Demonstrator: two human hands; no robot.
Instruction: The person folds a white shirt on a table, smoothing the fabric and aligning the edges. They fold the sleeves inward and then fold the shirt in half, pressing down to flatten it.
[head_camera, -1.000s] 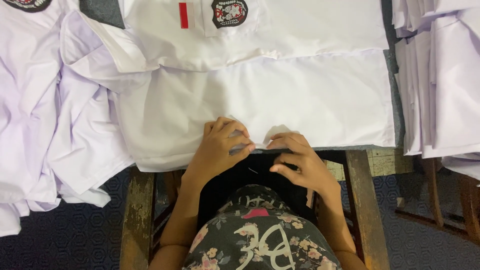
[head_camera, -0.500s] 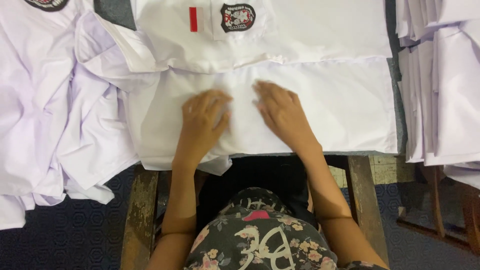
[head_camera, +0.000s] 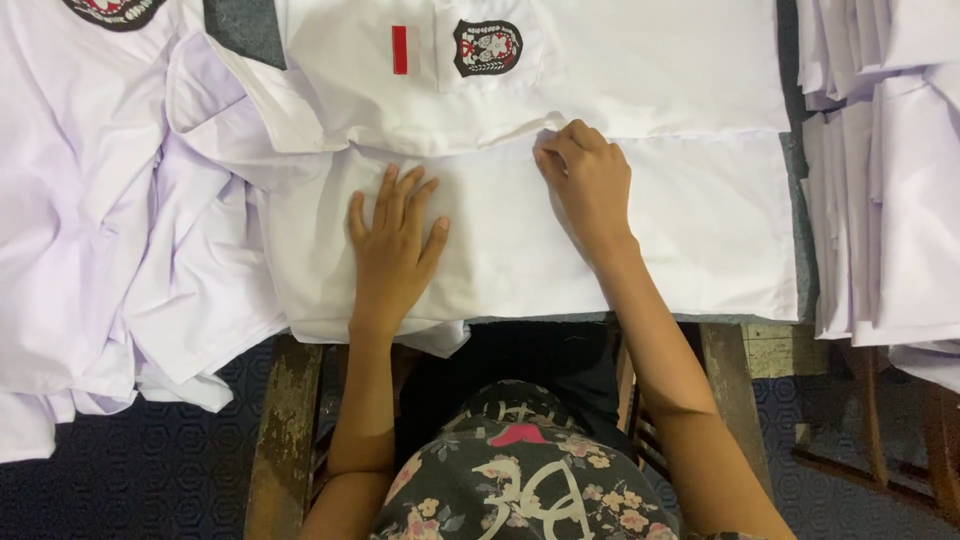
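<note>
A white shirt (head_camera: 700, 230) lies flat on the table in front of me, its lower part folded up toward me. My left hand (head_camera: 392, 245) rests flat on the folded cloth with the fingers spread. My right hand (head_camera: 588, 180) sits farther up, its fingertips curled and pinching the fold's upper edge near the shirt's middle. Above that edge I see the shirt's chest pocket with a dark embroidered badge (head_camera: 487, 46) and a small red tab (head_camera: 400, 50).
A heap of loose white shirts (head_camera: 90, 250) covers the left side. A stack of folded white shirts (head_camera: 890, 180) stands at the right. The worn wooden table frame (head_camera: 285, 420) shows below, over a dark blue patterned floor (head_camera: 120, 490).
Both hands rose from the shirt's near hem, carrying it up and over. The left hand now lies flat on the fold; the right moved farther up to the fold's top edge.
</note>
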